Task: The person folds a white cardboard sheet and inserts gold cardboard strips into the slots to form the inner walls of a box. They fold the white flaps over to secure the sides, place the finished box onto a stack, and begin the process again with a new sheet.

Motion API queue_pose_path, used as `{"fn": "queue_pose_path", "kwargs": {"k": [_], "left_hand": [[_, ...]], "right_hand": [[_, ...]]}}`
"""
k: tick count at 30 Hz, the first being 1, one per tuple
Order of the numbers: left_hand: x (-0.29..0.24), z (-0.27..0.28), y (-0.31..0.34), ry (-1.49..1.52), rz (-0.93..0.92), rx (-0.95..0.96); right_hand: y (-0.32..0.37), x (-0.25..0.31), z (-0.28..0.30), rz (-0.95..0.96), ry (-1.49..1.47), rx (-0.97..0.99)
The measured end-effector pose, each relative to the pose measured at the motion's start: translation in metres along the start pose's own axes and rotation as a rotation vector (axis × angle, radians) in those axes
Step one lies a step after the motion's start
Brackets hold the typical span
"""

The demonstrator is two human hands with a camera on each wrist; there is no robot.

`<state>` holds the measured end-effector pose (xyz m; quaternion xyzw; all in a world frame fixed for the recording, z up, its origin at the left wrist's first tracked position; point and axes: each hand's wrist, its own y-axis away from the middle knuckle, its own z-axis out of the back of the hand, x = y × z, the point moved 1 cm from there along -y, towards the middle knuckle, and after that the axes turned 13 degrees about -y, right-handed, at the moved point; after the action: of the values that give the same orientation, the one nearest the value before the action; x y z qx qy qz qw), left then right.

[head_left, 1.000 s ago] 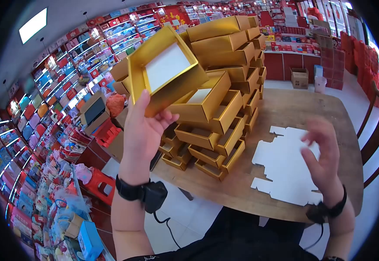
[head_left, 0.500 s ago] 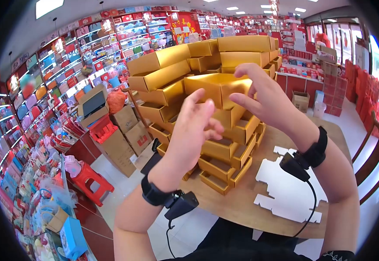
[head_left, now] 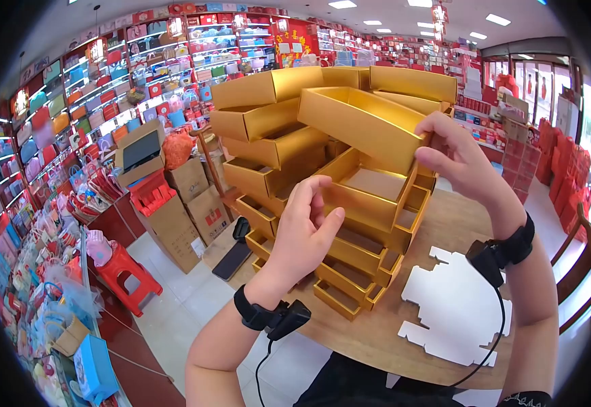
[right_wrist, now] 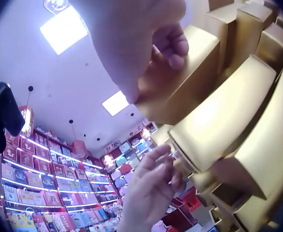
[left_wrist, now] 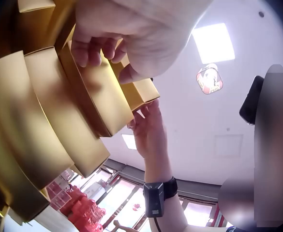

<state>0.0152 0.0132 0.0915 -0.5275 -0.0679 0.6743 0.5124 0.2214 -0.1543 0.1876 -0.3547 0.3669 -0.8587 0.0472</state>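
Observation:
In the head view my right hand [head_left: 459, 157] pinches the near right corner of a tilted, open gold box [head_left: 356, 123], thumb outside the wall. That box leans over the stack, above another open gold box [head_left: 360, 205] with a pale bottom. My left hand [head_left: 301, 229] is at this lower box's left corner, fingertips right at the rim and fingers relaxed. From the left wrist view, its fingers [left_wrist: 94, 54] overlap a gold box wall. The right wrist view shows the right thumb and fingers [right_wrist: 177, 59] around the gripped box.
More stacked gold boxes [head_left: 268, 122] rise behind and to the left. A flat white die-cut card sheet [head_left: 448, 305] lies on the wooden table [head_left: 370, 332]. A dark phone [head_left: 232, 261] lies at the table's left edge. A red stool [head_left: 129, 281] and cardboard cartons [head_left: 173, 224] stand left.
A second ago my left hand held up a gold box; that hand is now lower at the stack. My right hand has moved from over the card sheet to the tilted gold box.

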Motion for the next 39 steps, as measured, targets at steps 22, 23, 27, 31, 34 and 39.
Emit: {"fn": "queue_pose_path", "kwargs": {"k": [22,23,27,31,34,39], "left_hand": [[-0.029,-0.088,0.073,-0.153,-0.642,0.328],[-0.034,-0.113,0.086,-0.199,-0.679,0.509],[-0.005,-0.218,0.130,-0.161,-0.563,0.874],[0.012,-0.277,0.143,-0.226,-0.615,0.942],[0.013,-0.294,0.145,-0.256,-0.641,1.009],[0.001,-0.286,0.132,-0.280,-0.579,1.066]], "right_hand": [[0.139,-0.015,0.078,0.054,0.023,-0.028],[0.167,-0.018,0.083,0.019,0.059,-0.027],[0.305,-0.050,0.071,-0.516,0.136,0.099],[0.394,-0.060,0.047,-0.800,0.097,0.128],[0.421,-0.062,0.030,-0.687,0.231,0.107],[0.419,-0.063,0.012,-0.630,0.429,0.160]]}}
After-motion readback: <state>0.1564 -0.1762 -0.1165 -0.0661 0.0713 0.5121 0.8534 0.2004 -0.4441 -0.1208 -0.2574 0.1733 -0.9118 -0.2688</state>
